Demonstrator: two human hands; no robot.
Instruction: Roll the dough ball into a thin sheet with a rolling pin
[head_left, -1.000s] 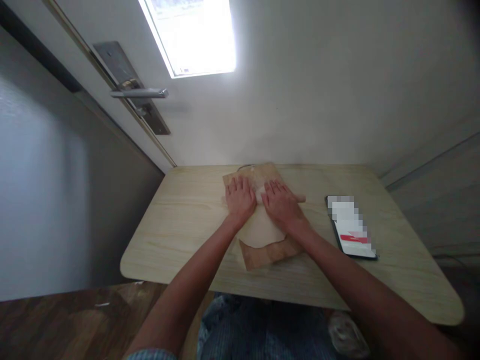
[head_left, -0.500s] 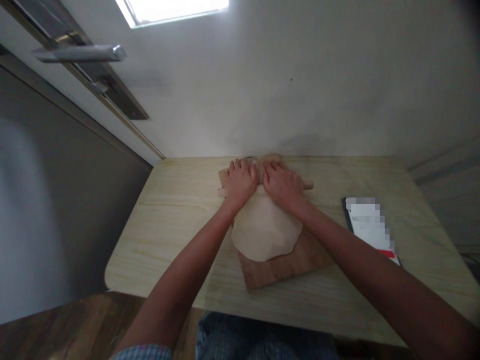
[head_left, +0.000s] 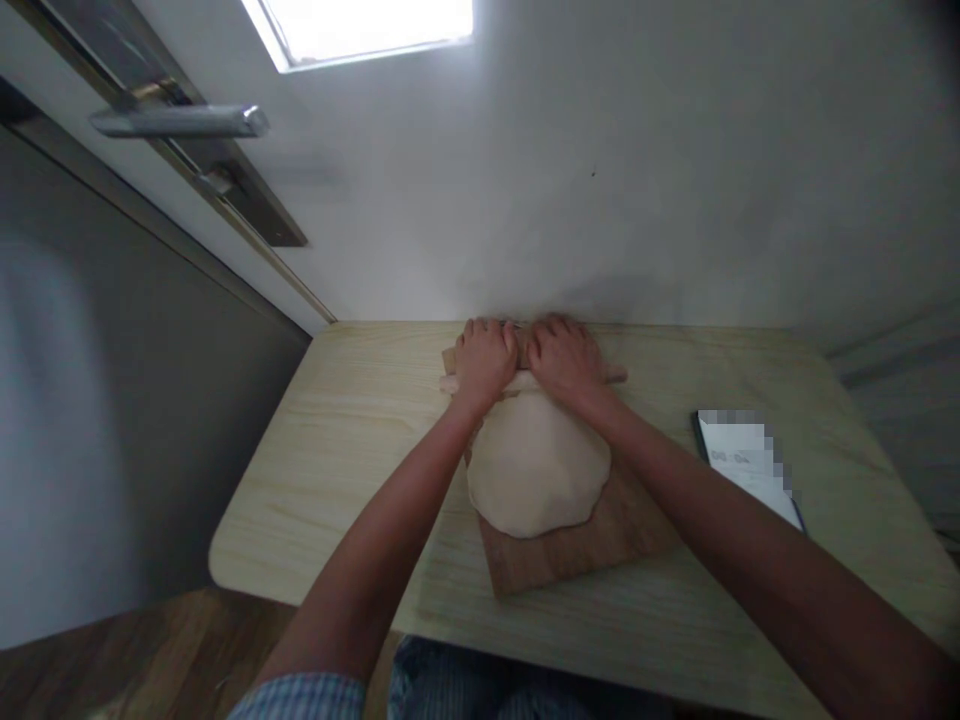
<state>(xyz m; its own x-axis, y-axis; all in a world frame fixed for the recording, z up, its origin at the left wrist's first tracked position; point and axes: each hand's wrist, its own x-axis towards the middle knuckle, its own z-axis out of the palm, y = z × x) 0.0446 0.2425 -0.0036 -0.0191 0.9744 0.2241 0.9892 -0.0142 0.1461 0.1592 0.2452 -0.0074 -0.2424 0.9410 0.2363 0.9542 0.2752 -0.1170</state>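
A flat round sheet of pale dough [head_left: 536,465] lies on a brown wooden board [head_left: 592,545] on the light wood table [head_left: 352,450]. A wooden rolling pin [head_left: 450,383] lies across the far edge of the dough. My left hand [head_left: 485,362] and my right hand [head_left: 564,360] rest side by side on top of the pin, fingers curled over it toward the wall. Only the pin's two ends show past my hands.
A phone [head_left: 746,468] with a lit screen lies on the table to the right of the board. A wall runs along the table's far edge. A door with a metal lever handle [head_left: 180,121] stands at the upper left. Wooden floor shows at the lower left.
My hands have rolled the pin away from me, from the middle of the dough to its far edge. More of the flattened dough now shows. My fingers have gone from flat to curled.
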